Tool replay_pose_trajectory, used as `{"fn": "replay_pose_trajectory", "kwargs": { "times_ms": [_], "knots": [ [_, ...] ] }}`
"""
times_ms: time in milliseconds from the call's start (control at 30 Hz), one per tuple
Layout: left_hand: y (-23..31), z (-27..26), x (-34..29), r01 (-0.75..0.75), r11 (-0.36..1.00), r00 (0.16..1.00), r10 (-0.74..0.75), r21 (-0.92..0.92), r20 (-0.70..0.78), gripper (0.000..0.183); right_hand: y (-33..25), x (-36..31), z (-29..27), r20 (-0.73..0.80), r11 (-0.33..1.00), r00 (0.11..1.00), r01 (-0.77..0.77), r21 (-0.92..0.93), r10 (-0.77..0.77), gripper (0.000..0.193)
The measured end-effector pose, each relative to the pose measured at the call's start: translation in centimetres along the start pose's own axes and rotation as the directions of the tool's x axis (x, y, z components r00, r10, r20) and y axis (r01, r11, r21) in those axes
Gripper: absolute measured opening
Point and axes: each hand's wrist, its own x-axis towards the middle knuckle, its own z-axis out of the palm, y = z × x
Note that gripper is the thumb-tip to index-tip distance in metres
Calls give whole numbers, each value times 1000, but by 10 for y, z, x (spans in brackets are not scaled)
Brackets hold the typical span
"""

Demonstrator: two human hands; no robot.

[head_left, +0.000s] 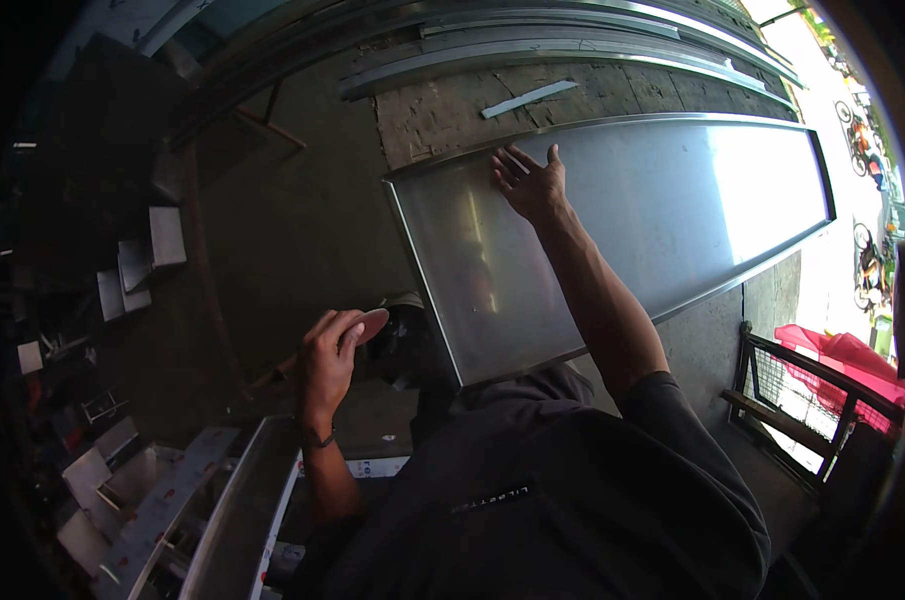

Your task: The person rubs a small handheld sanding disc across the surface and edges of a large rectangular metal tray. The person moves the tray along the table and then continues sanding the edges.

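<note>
A long, shallow stainless steel tray with a raised rim stretches from the middle to the right, its far end bright with glare. Over its far rim, near the left end, my right hand is spread with the thumb apart, holding nothing; whether it touches the metal I cannot tell. Left of the tray's near corner, my left hand grips a thin reddish-brown sanding disc by its edge. Beside the disc is a dark rounded thing, too shadowed to name.
A worn wooden bench top lies under the tray, with a short metal strip and long metal channels beyond. Metal panels stand at lower left. A mesh-sided frame and red cloth are at right.
</note>
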Motion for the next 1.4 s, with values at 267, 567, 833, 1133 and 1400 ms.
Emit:
{"fn": "replay_pose_trajectory", "kwargs": {
  "times_ms": [267, 567, 833, 1133, 1400],
  "knots": [
    [0, 1, 0, -10, 1000, 1000, 10, -3, 8, 15, -7, -3, -2, 13, 999, 999, 38, 5, -38, 86],
    [1, 2, 3, -7, 1000, 1000, 7, -1, 14, 15, -15, -3, -4, 23, 995, 999, 37, 88, -39, 92],
    [4, 4, 1, -4, 1000, 1000, 4, -2, 27, 15, -20, 0, -7, -11, 993, 997, 78, 89, -77, 91],
    [11, 3, -1, 17, 999, 1000, -17, -36, 16, 14, -30, -135, -62, 342, -504, 902, 432, -748, 265, 25],
    [22, 24, 15, -33, 998, 994, 38, -51, 104, 14, -41, -210, -153, 208, -668, 867, 485, -564, 453, 20]
  ]
}}
